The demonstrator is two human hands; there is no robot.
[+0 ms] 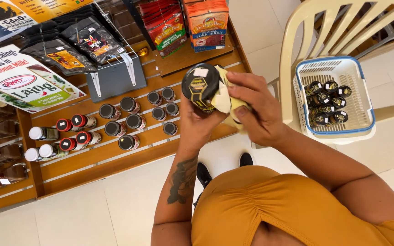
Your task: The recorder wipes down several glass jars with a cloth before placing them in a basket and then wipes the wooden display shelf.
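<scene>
My left hand (197, 125) grips a black-lidded jar (201, 86) from below, its lid facing up at me. My right hand (254, 111) presses a pale yellow cloth (228, 98) against the jar's side. Both hands hover over the edge of a wooden slatted shelf (115, 159). On the shelf stand several more dark-lidded jars (135, 120), just left of the held one.
A white basket with a blue rim (363, 95) holds several black-lidded jars and sits on a beige plastic chair (297, 41) at right. Bottles with red and white caps (64, 134) line the shelf at left. Snack packets (185, 23) and a grey rack (112, 79) stand behind. Pale tiled floor lies below.
</scene>
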